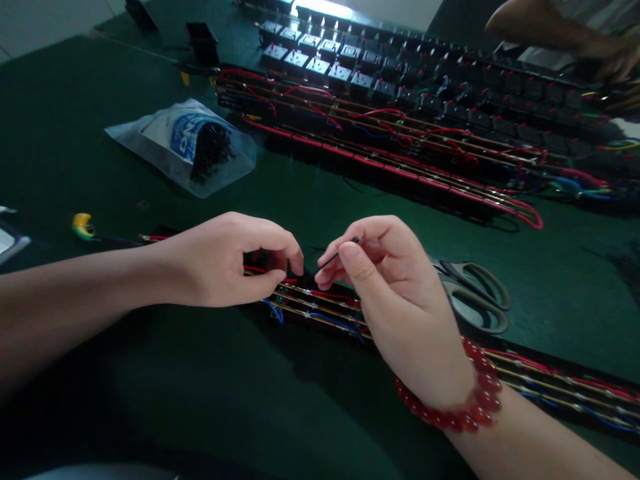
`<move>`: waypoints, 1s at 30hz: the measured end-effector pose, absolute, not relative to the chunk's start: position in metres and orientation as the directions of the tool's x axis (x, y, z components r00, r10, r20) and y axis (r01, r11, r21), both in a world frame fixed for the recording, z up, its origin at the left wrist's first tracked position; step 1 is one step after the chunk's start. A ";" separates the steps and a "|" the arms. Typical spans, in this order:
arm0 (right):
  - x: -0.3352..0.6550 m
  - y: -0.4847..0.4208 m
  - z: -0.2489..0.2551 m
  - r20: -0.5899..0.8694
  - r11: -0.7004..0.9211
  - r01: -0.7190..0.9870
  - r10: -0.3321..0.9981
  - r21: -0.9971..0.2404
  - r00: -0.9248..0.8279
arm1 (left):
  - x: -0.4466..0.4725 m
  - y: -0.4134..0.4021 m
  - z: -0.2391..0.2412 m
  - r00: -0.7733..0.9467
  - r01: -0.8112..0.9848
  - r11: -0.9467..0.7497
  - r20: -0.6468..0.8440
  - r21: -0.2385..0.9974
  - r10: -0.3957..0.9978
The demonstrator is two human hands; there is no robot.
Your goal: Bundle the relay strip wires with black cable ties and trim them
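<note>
My right hand pinches a thin black cable tie between thumb and fingers, tilted above a long black strip. Along this strip run brass-coloured rails with red and blue wires. Just left of the tie, my left hand hovers over the same strip, fingers curled. Its thumb and fingertips stand slightly apart, and I see nothing held between them. A clear plastic bag with a blue and white label lies beyond my left hand, full of small black pieces like the tie.
Scissors lie right of my right hand. Further back are more wired strips and rows of socket modules. A yellow-green roll sits at left on the green table. Another person's arm reaches in at top right.
</note>
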State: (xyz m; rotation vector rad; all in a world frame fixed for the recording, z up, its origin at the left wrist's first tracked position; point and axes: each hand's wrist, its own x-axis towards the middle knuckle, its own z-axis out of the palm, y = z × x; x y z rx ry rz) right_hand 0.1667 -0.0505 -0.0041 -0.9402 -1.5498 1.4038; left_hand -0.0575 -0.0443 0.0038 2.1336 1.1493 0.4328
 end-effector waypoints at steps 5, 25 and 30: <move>0.167 -0.050 -0.004 0.100 0.125 0.035 0.906 -0.992 -0.412 | -0.060 -0.040 0.000 0.612 0.589 -0.465 0.011 0.662 0.791; 0.168 -0.059 -0.001 0.307 0.576 0.222 0.677 -0.787 -0.669 | -0.059 -0.044 0.003 0.594 0.616 -0.426 -0.036 0.663 0.804; 0.164 -0.062 -0.004 0.327 0.659 0.246 0.619 -0.711 -0.714 | -0.058 -0.045 0.004 0.575 0.647 -0.442 -0.018 0.621 0.818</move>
